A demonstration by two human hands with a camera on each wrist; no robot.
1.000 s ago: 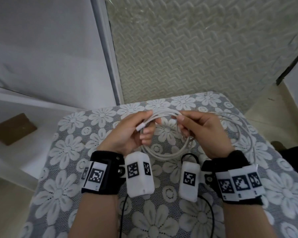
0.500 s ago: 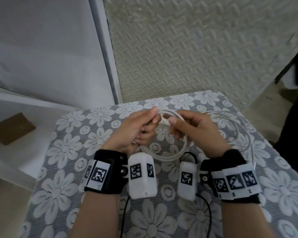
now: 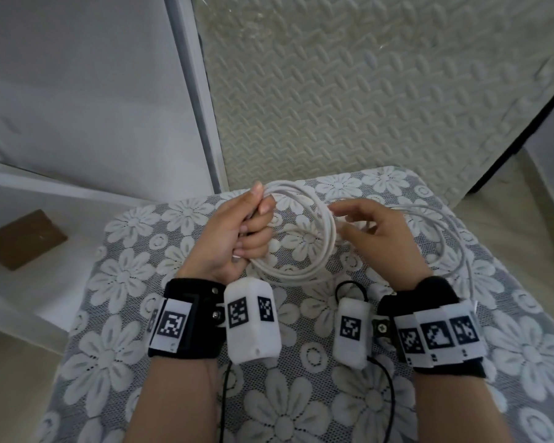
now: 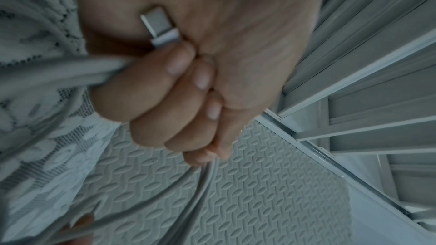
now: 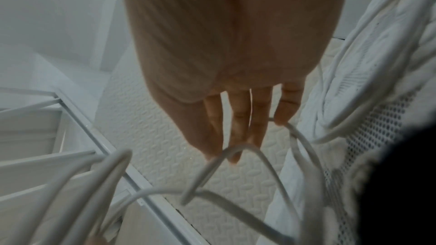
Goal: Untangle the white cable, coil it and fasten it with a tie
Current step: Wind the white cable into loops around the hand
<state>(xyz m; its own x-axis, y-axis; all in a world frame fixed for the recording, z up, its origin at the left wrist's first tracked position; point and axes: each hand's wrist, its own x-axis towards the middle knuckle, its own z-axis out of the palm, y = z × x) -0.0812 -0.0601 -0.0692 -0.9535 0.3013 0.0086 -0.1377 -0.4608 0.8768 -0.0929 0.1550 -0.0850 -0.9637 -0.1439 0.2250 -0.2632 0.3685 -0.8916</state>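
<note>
The left hand (image 3: 237, 231) grips the white cable (image 3: 320, 251) coil; the right hand (image 3: 375, 238), fingers relaxed, should feed slack loop evenly.

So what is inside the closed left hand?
The left hand grips several loops of the white cable. The left wrist view shows a metal plug sticking out of the fist. The curled fingers cover the rest.

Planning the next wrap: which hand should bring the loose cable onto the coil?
Right. The right hand is open and beside the loose strands, while the left hand grips the white cable coil and its plug, so it should only hold.
</note>
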